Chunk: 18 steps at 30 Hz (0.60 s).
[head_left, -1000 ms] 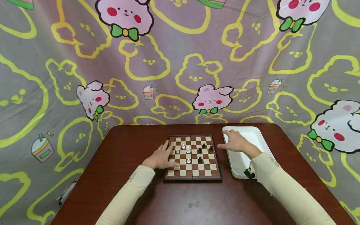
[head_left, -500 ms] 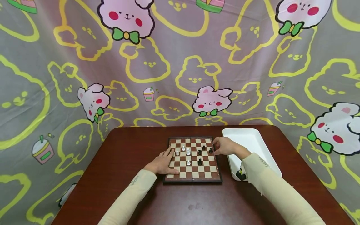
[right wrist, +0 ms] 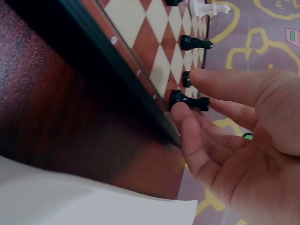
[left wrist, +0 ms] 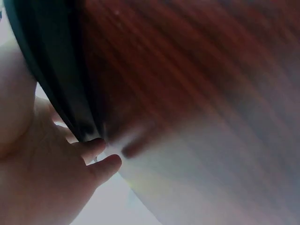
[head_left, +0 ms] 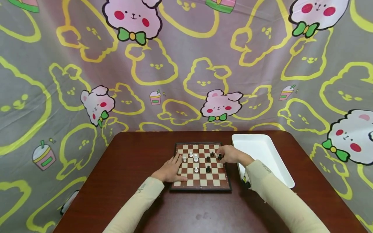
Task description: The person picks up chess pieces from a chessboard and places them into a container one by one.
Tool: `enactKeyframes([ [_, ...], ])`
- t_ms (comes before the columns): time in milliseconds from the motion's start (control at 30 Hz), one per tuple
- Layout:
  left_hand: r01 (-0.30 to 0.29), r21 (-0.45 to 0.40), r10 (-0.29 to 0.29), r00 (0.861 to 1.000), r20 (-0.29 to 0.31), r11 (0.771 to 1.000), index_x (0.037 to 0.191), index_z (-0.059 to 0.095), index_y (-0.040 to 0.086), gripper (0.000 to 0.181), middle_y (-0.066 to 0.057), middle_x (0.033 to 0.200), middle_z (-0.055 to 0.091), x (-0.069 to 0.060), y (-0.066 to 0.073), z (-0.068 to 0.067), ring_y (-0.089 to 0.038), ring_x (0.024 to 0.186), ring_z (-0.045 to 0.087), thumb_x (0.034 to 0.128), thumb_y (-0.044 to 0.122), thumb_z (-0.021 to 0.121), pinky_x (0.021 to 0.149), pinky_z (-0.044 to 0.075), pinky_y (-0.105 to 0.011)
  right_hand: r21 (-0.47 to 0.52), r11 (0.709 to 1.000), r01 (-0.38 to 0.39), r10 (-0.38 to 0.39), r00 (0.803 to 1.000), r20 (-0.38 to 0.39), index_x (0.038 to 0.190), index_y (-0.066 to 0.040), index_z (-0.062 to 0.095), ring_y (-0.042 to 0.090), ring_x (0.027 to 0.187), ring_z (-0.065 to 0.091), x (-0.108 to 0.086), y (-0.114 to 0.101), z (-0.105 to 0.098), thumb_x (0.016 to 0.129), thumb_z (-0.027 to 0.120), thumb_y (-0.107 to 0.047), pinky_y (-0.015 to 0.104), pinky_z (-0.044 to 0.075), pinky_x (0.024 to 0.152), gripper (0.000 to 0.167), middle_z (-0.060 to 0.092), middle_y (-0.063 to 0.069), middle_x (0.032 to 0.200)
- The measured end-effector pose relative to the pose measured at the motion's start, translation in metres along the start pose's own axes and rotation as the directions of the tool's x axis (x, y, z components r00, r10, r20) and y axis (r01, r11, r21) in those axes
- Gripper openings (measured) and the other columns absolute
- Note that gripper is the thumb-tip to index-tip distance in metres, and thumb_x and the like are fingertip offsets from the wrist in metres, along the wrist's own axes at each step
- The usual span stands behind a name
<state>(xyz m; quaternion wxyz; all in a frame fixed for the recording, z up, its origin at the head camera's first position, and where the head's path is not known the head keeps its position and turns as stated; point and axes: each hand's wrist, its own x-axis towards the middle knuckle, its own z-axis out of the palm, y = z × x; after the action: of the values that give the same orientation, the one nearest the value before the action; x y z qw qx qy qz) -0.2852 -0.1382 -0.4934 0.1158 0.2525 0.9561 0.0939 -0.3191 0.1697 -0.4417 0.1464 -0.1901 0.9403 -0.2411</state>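
A chessboard [head_left: 189, 183] lies on the table, with several white chess pieces [head_left: 196, 158] on its left half and several black ones [head_left: 208, 169] on its right. My left hand [head_left: 169, 170] rests on the board's left edge, fingers and thumb spread; the left wrist view shows fingertips [left wrist: 107, 166] by the dark rim. At the right edge my right hand [head_left: 230, 154] reaches round a black rook [right wrist: 190, 102]. A finger lies against or just in front of the rook's base, while the thumb stays apart from it. The rook stands upright on its square.
A white tray [head_left: 287, 177] stands right of the board, beneath the right forearm. The brown table [head_left: 131, 145] ends at a patterned curtain [head_left: 180, 77] at the back. Another black piece [right wrist: 197, 43] stands near the right thumb.
My right hand has moved left from over the tray to the board's right edge, and its fingers have come round the black rook. My left hand stays on the left edge.
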Motion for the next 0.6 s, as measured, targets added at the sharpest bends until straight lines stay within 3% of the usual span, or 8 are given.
enactKeyframes([
  [300, 0.021, 0.015, -0.022, 0.999, 0.024, 1.0, 0.151, 0.011, -0.001, 0.109, -0.021, 0.156, 0.001, 0.0, 0.002, -0.001, -0.041, 0.138, 0.018, 0.0798, 0.068, 0.056, 0.108, 0.023, -0.051, 0.033, 0.999, 0.029, -0.029, 0.999, -0.024, 0.097, -0.009, 0.068, 0.018, 0.079, 0.057, 0.008, 0.011, 0.007, 0.082, 0.071, -0.002, 0.035, 0.048, 0.065, 0.017, 0.062, 0.002, 0.089],
  [600, 0.022, 0.026, -0.022, 0.999, 0.032, 0.999, 0.151, 0.011, -0.001, 0.108, -0.022, 0.155, -0.001, 0.0, 0.004, 0.0, -0.039, 0.139, 0.018, 0.0809, 0.067, 0.056, 0.108, 0.023, -0.05, -0.004, 1.0, 0.026, -0.026, 0.998, -0.058, 0.085, -0.012, 0.071, 0.015, 0.07, 0.054, 0.014, 0.017, 0.008, 0.082, 0.069, -0.001, 0.032, 0.045, 0.06, 0.012, 0.062, -0.001, 0.079],
])
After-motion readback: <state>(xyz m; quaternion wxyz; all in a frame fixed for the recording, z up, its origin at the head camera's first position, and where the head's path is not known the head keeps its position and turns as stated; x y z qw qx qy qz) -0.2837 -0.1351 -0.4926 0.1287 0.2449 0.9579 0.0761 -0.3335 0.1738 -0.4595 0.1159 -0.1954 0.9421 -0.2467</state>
